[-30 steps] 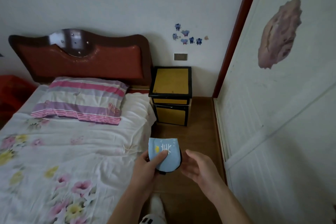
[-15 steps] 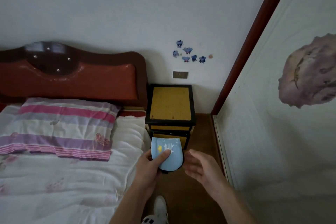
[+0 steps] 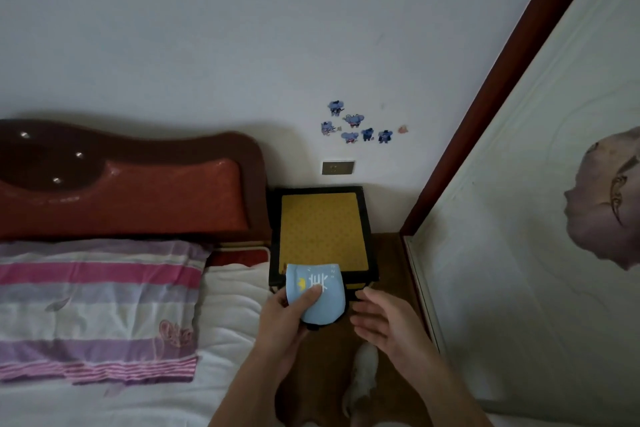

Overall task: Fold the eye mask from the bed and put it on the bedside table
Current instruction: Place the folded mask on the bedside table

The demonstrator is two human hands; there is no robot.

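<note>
The left hand (image 3: 287,319) is gripping the folded blue eye mask (image 3: 317,293), thumb pressing on its printed face, holding it just in front of the bedside bench (image 3: 322,229), overlapping the near edge of its yellow top. It is probably still in the air, though the angle hides this. The right hand (image 3: 384,322) is hanging open and empty beside the mask, in front of the bench, fingers spread.

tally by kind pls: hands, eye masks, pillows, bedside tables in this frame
Hands: 2, left hand gripping the mask, right hand open beside it
Eye mask: 1
Pillow: 1
Bedside table: 1
Total: 5
</note>
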